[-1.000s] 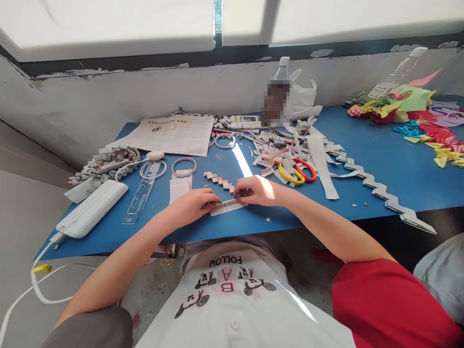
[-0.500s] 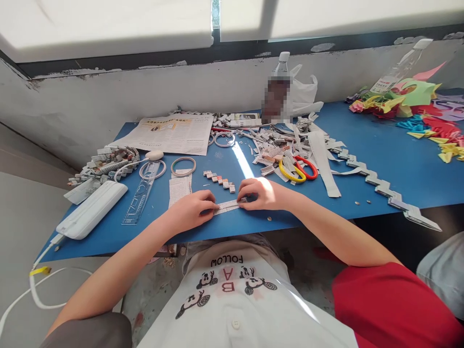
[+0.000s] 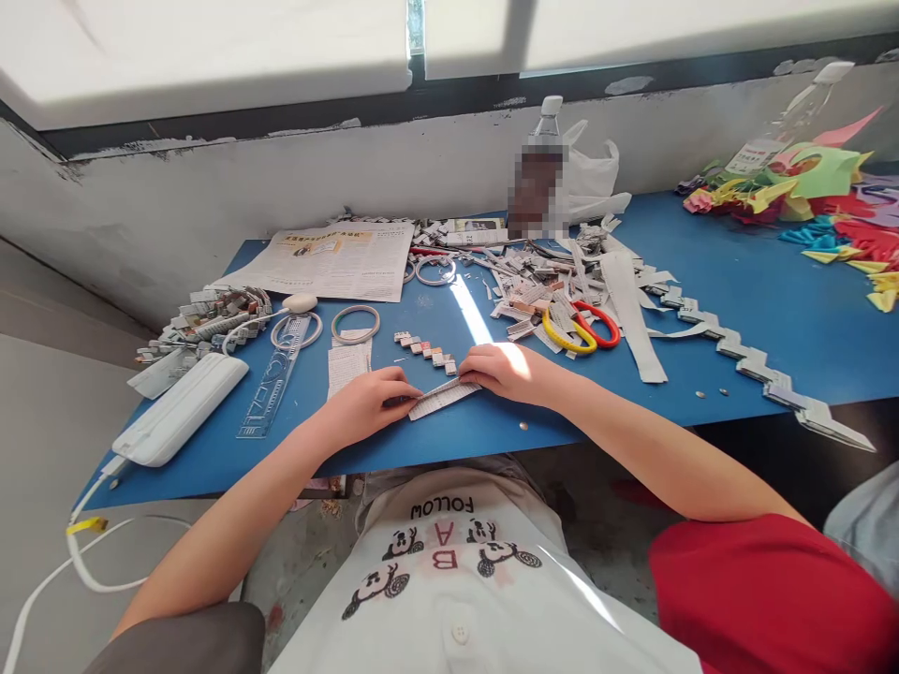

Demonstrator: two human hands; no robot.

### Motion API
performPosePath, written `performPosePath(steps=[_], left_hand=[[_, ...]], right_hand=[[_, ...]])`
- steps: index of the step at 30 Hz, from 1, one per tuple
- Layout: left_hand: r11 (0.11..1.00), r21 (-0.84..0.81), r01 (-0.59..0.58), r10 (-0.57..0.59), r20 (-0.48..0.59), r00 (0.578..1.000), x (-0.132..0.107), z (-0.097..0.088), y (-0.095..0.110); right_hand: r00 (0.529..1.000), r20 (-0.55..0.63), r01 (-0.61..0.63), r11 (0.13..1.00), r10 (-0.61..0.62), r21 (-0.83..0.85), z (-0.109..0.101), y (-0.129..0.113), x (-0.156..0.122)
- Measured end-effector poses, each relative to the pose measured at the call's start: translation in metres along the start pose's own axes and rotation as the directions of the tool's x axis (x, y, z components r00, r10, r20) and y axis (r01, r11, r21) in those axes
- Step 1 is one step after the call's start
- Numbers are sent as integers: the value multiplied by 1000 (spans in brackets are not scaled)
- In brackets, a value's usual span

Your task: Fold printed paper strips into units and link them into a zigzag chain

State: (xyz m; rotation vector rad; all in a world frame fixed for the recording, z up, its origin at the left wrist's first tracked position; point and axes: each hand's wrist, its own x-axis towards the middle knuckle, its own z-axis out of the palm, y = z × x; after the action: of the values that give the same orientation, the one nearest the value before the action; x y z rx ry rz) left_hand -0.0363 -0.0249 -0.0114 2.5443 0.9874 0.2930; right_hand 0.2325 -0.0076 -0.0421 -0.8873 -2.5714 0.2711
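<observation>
Both my hands rest on a narrow strip of printed paper (image 3: 441,398) lying near the front edge of the blue table (image 3: 744,309). My left hand (image 3: 369,402) pinches the strip's left end with curled fingers. My right hand (image 3: 507,372) presses and pinches its right end, fingers closed on it. Just beyond the strip lies a short row of small folded paper pieces (image 3: 425,349). Another printed paper slip (image 3: 348,362) lies flat to the left of my left hand.
Red and yellow scissors (image 3: 580,329) lie in a pile of paper scraps. A folded zigzag paper chain (image 3: 751,360) runs off the right edge. At left are a clear ruler (image 3: 273,379), tape rings (image 3: 355,323), a white power bank (image 3: 181,407), a newspaper (image 3: 330,257). A bottle (image 3: 537,178) stands at the back; coloured paper (image 3: 821,201) at far right.
The strip has shifted slightly under my hands, its right end now raised a little toward the row of folded pieces. My hands stay on its two ends; the view drifted slightly.
</observation>
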Motion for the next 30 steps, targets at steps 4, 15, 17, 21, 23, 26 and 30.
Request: performPosePath(steps=[4, 15, 17, 21, 23, 26, 30], left_hand=[[986, 155, -54, 56, -5, 998, -2, 4, 1], [990, 137, 11, -9, -12, 1000, -1, 3, 15], [993, 103, 63, -61, -21, 998, 1, 5, 15], [993, 77, 86, -84, -25, 996, 3, 9, 15], [993, 79, 83, -83, -10, 997, 2, 9, 15], [993, 91, 69, -69, -4, 998, 1, 10, 16], [987, 157, -23, 31, -52, 998, -5, 15, 14]], right_hand=[[992, 20, 127, 987, -126, -95, -4, 1, -1], [996, 77, -56, 987, 44, 150, -10, -7, -3], [988, 98, -137, 971, 120, 196, -8, -7, -2], [973, 119, -219, 951, 196, 220, -6, -7, 1], [972, 134, -221, 947, 194, 233, -7, -7, 1], [978, 142, -184, 954, 153, 236, -9, -8, 0], [992, 118, -74, 980, 53, 187, -12, -9, -4]])
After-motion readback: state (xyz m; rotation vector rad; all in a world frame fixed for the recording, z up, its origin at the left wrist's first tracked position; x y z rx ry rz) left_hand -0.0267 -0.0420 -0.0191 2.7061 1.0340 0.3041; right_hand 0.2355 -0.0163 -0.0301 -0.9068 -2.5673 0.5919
